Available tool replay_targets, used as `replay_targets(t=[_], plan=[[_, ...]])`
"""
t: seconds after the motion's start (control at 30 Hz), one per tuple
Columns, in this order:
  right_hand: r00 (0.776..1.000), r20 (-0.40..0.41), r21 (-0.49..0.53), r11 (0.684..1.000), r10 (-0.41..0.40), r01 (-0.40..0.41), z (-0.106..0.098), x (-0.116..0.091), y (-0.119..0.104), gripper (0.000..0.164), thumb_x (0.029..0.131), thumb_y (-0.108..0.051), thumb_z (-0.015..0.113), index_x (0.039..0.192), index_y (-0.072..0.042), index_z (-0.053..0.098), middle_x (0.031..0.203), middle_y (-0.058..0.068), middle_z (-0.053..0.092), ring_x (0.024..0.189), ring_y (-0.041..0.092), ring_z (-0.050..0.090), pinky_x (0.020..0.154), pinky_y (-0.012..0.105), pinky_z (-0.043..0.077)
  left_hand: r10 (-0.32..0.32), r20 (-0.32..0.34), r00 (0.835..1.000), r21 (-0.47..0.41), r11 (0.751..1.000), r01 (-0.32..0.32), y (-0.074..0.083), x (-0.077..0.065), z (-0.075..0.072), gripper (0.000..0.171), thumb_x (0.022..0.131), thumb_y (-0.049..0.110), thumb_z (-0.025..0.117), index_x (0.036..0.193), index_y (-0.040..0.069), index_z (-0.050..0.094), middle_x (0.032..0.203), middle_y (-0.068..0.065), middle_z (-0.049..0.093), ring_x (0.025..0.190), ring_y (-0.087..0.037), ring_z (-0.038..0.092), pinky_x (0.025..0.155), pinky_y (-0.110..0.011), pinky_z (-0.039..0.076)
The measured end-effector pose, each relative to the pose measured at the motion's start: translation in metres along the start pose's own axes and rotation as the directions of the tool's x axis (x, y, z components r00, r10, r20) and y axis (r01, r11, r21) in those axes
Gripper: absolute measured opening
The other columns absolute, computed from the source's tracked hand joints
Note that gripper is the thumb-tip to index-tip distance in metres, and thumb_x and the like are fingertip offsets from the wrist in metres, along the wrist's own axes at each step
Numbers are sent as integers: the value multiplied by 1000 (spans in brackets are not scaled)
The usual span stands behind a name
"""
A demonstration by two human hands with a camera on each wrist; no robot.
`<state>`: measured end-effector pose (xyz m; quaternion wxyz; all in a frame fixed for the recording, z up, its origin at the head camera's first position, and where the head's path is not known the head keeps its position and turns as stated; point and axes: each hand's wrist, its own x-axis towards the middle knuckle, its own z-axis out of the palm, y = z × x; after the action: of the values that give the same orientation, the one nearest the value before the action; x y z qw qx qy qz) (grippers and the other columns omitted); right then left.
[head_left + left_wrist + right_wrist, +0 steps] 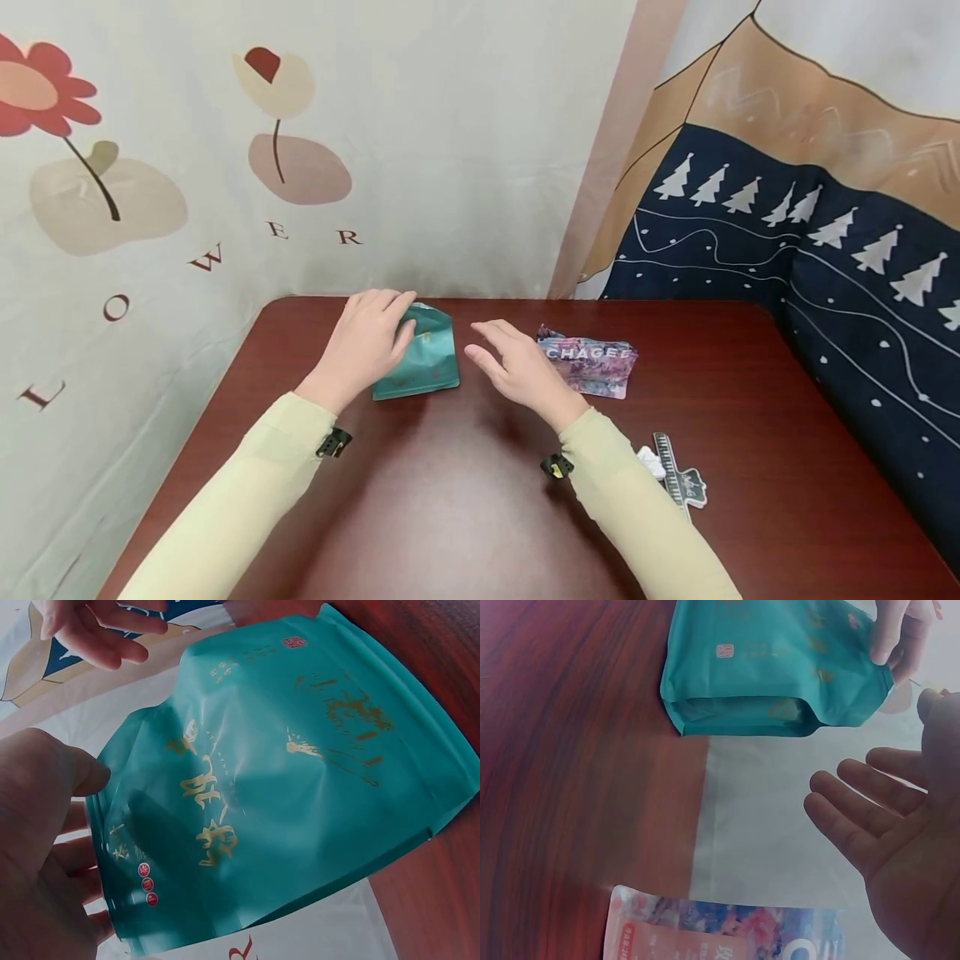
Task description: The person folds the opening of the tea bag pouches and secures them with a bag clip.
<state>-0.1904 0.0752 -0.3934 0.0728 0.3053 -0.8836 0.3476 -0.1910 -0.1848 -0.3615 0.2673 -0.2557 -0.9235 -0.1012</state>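
A teal pouch with gold lettering stands toward the back of the table. At its top edge my left hand pinches it, the thumb in front and the fingers behind in the left wrist view. The pouch's front looks creased and bulging. To its right, my right hand is held in the air with fingers extended, touching nothing. Just beyond the right hand lies a pink and blue patterned packet marked CHAGEE, partly shown as a packet in the right wrist view.
Near my right forearm lie a flat clip with a ruler-like bar and a small white crumpled piece, both partly covered by the sleeve. The dark red table meets a flower-printed curtain behind and a navy tree-printed cloth on the right.
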Motion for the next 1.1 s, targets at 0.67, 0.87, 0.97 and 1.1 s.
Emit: replay_targets(t=[0.67, 0.87, 0.97, 1.1], plan=[[993, -75, 6, 996, -90, 91, 23, 25, 2, 43, 106, -28, 60, 139, 1, 61, 134, 14, 65, 122, 28, 65, 104, 43, 50, -27, 59, 998, -22, 999, 28, 0, 12, 4, 18, 100, 14, 64, 108, -1, 71, 99, -16, 73, 96, -36, 66, 95, -54, 46], [991, -82, 24, 994, -106, 108, 27, 31, 1, 44, 106, -25, 61, 140, 1, 59, 133, 16, 65, 109, 27, 67, 98, 42, 54, -13, 52, 999, -42, 999, 15, -1, 12, 7, 15, 100, 13, 64, 104, 1, 72, 94, -13, 73, 91, -35, 67, 94, -53, 46], [989, -96, 27, 993, -108, 111, 29, 35, 1, 42, 105, -23, 62, 138, 2, 60, 129, 16, 67, 101, 28, 67, 93, 42, 55, 4, 46, 999, -46, 999, -2, -2, 14, 8, 14, 100, 13, 64, 102, 1, 72, 92, -13, 73, 89, -34, 67, 93, -53, 46], [989, -101, 31, 993, -108, 112, 33, 43, 0, 38, 105, -23, 62, 133, 2, 64, 124, 15, 68, 105, 30, 68, 94, 42, 54, 8, 42, 999, -42, 999, -6, -4, 15, 8, 15, 100, 14, 65, 101, 2, 73, 90, -12, 73, 88, -34, 66, 91, -52, 47]])
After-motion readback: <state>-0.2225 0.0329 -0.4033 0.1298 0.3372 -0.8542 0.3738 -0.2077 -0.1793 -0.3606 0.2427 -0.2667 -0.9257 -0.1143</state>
